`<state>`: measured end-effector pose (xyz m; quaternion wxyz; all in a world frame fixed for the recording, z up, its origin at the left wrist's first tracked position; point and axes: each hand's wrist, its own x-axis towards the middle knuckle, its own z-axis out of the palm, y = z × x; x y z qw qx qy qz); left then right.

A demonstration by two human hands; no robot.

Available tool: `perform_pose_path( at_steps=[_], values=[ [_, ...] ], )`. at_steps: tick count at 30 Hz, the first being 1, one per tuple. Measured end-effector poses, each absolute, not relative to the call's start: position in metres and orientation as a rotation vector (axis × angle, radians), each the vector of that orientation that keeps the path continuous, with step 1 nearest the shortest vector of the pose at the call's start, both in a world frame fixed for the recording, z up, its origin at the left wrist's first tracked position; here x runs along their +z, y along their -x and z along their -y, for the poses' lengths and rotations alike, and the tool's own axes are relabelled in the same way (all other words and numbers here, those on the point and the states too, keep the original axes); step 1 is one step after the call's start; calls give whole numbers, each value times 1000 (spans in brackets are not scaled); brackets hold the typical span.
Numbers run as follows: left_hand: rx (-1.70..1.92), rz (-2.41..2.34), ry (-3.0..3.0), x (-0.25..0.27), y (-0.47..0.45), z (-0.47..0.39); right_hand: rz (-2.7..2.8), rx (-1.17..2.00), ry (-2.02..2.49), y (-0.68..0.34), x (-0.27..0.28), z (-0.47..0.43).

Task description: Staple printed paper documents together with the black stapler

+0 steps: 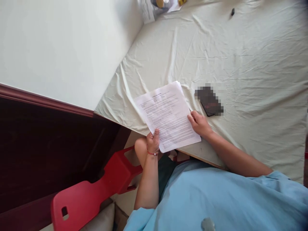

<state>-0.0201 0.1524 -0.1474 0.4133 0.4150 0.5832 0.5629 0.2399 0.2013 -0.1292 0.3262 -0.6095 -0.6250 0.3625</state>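
A small stack of printed sheets of paper (166, 112) is held tilted over the near edge of the cloth-covered table. My left hand (153, 141) grips its lower left edge, thumb on top and fingers hidden beneath; a red string bracelet (152, 153) circles that wrist. At the right edge, my right hand (198, 123) pinches the sheets between thumb and fingers. A dark, flat, rectangular object (209, 101), partly blurred out, lies on the cloth just beyond my right hand. The text on the top page is too small to read.
A pale wrinkled cloth (252, 70) covers the table. A small black object (232, 12) lies far back, and a plastic bag (154, 9) with things in it sits by the white wall (60, 41). To my left stands a red plastic chair (81, 202).
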Motion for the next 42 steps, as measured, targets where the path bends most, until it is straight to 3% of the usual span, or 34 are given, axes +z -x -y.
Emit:
perform_pose_path(
  at_steps=[6,12,21,36,42],
  values=[
    [1292,-1251,-876,-131,27,-150,1043,1834,936,-247,-124,-197],
    [1394,-1254,-752,-86,26,-163,1022,2161,731,-248,-120,-192],
    [1232,-1242,-1005,-71,4,-176,890,2090,769,-251,-122,-191],
    [1336,-1359,-599,-76,-1,-151,780,2073,959,-239,-122,-191],
    [1302,-1334,-818,-68,12,-140,1026,1757,1007,-241,-94,-186]
  ],
)
